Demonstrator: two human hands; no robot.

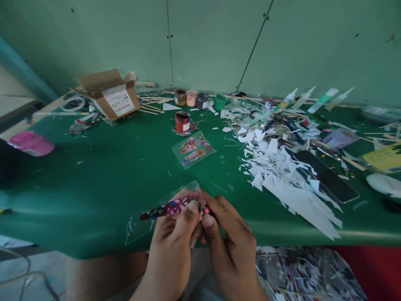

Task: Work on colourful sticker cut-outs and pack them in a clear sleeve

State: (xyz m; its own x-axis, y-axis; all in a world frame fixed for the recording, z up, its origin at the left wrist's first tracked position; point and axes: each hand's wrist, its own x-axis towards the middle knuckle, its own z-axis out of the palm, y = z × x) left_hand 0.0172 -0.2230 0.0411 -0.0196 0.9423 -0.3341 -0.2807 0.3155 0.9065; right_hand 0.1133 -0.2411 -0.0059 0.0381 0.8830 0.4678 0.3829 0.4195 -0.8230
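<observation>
Taking the two hands as the middle of my clock face, with 12 straight ahead, I have a patterned strip [177,206] held up at the near edge of the green counter [119,175], lying with a clear plastic film [133,230]. Its long axis slopes gently: the dark, tapered tip points between 8 and 9 o'clock, and the broader, pinkish end points between 2 and 3.

My left hand [175,246] is closed about that broader end, thumb pressed on top; its fingers are mostly hidden behind. My right hand [230,238] is nearly closed too, thumb and forefinger bent in at the same end beside a small bright-pink bit [206,211]; I cannot tell exactly what those fingertips grip.

At 12 o'clock I see a second film sheet [205,157] bearing several patterned pieces, and beyond it a dark-red paint jar [182,123]. Four more jars [191,98] line up farther out near 12. The open cardboard box [125,106] sits at 11, the pink bottle [34,143] at 10. White paper scraps [278,175] heap up at 2, with a black phone [327,177] just beside them, between 2 and 3.
</observation>
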